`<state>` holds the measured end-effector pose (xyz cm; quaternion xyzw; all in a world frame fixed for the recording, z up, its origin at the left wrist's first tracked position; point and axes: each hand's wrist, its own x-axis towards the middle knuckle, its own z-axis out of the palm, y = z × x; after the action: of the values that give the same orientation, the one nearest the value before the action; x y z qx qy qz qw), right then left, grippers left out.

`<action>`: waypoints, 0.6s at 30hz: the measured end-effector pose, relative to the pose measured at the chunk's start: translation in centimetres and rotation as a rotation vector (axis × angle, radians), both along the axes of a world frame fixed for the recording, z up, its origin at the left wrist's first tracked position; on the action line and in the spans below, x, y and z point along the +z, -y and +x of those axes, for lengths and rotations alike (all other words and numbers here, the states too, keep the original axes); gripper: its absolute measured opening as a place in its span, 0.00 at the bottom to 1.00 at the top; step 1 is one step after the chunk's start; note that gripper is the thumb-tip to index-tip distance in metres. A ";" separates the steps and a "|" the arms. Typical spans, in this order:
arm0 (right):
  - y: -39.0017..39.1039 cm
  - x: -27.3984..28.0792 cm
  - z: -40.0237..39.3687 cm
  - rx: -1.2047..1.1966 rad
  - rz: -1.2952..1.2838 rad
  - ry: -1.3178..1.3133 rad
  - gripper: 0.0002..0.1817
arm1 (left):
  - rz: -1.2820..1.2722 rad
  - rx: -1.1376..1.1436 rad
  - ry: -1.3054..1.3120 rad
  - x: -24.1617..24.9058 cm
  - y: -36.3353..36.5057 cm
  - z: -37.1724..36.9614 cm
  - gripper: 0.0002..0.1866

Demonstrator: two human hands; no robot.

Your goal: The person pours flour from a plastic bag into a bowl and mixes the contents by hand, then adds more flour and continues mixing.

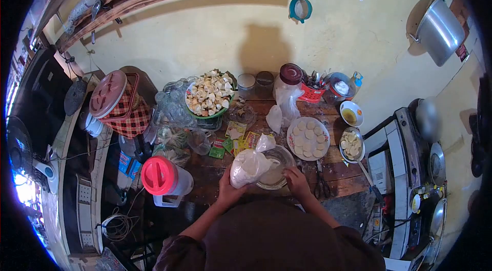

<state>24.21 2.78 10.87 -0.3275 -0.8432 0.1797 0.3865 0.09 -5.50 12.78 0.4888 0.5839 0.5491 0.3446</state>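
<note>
My left hand [231, 189] is wrapped round a clear plastic bag of white powder [249, 166], tilted toward a glass bowl [279, 183]. The bag's mouth lies over the bowl's left side, and some pale powder shows inside the bowl. At the bowl's right rim is my right hand [298, 183], its fingers curled together; what they hold, if anything, is too small to make out. A white plate [308, 155] of flat round pale slices sits just behind the bowl. Scissors [322, 181] lie to the right of my right hand.
Seasoning sachets [218, 148] lie behind the bag. A red-lidded pitcher [159, 179] stands left, and a basin of pale chunks [210, 94] at the back. On the right are a bowl of slices [352, 145], a bowl of yellowish liquid [350, 115] and a stove [407, 143].
</note>
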 end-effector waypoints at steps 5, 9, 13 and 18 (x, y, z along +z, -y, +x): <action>0.2 -0.9 0.7 0.045 -0.014 0.059 0.05 | 0.010 0.007 0.055 -0.7 0.0 -0.2 0.43; 0.1 2.9 0.4 -0.133 0.015 -0.100 0.06 | 0.037 0.029 0.120 -0.7 -0.1 0.1 0.43; -0.4 8.0 -0.1 -0.209 0.084 -0.350 0.09 | 0.015 0.027 0.036 -1.1 0.1 -0.2 0.43; 0.1 12.5 -1.1 -0.061 -0.098 -0.468 0.10 | 0.019 0.017 0.081 -2.3 -0.1 -0.2 0.43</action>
<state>23.07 2.65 23.40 -0.3206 -0.7108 0.2796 0.5602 -0.12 -5.45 10.43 0.4644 0.5682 0.5770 0.3586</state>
